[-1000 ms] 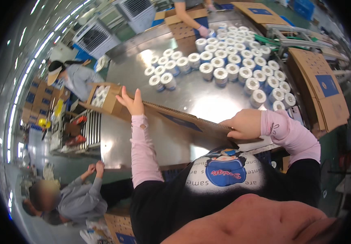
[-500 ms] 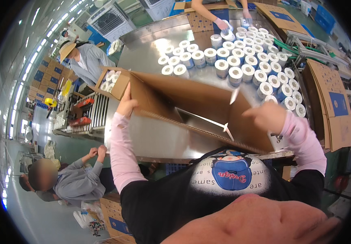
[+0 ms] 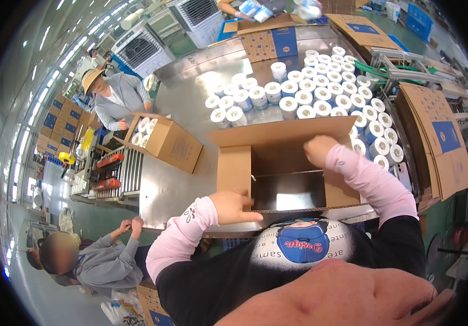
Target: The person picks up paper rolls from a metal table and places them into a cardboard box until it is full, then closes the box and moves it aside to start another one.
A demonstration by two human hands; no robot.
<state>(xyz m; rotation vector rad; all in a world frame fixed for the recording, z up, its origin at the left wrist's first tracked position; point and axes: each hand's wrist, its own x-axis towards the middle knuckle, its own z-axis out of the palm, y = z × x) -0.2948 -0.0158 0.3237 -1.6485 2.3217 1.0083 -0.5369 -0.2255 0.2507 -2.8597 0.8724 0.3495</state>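
Note:
An opened cardboard box (image 3: 234,174) stands in front of me with its flaps spread and bare metal showing through its bottom. My left hand (image 3: 235,207) grips the box's near left corner, thumb along the near edge. Over the opening, by the far right corner, my right hand (image 3: 321,151) is closed in a fist; what its fingers hold, if anything, is hidden. Beyond the box stand many white-topped rolls (image 3: 321,92) with blue-and-white sides. To the left a second cardboard box (image 3: 177,144), with similar rolls inside, lies tilted near a co-worker's hand.
The metal table (image 3: 174,198) meets a roller conveyor (image 3: 128,168) at left. Flattened cartons (image 3: 435,136) lean along the right edge, near a metal frame with green straps. A phone (image 3: 402,175) lies by the rolls. Across the table a co-worker holds rolls over another carton (image 3: 269,46).
The opened box has swung round square to me and apart from the filled box. My left hand moved to its near corner, my right hand inward. The co-worker opposite lifted rolls.

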